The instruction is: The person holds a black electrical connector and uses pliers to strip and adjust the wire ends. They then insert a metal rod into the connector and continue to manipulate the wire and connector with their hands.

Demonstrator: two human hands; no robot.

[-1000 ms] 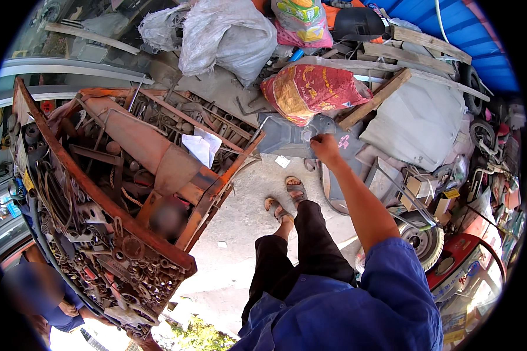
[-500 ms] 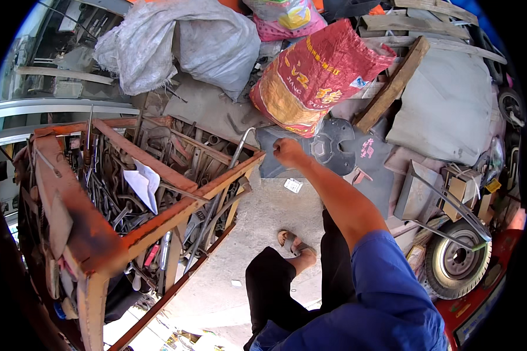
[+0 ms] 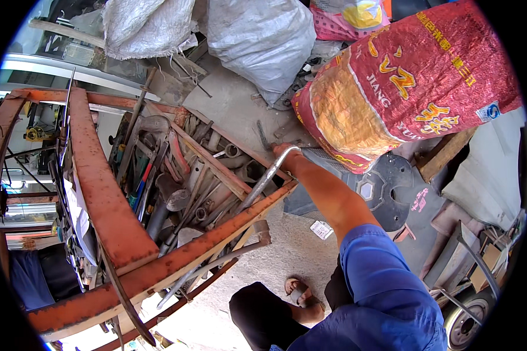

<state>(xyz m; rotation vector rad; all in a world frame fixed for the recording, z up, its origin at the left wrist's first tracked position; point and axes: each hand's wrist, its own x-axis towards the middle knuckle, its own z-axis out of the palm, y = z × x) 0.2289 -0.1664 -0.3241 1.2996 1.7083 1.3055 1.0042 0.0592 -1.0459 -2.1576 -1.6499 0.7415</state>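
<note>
Fingers of right hand [image 3: 291,159] were wrapped tight round the bent upper end of a chrome L-shaped wrench [image 3: 262,182]; its shaft ran down into the rusty orange tool rack [image 3: 108,205]. Hand sat at the rack's far corner, hemmed by the red sack [image 3: 410,88]. Bare concrete floor [image 3: 287,251] lay open below the rail. Left hand wasn't visible.

right hand [image 3: 291,159]: fingers mostly hidden where they wrap the bent metal bar [image 3: 262,182]
metal bar's lower end: lost among the tools inside the rusty orange rack [image 3: 108,199]
left hand: out of the picture
red printed sack [image 3: 404,88]: top cut off by the edge
wheel [image 3: 473,319]: partly cut by the rim
</note>
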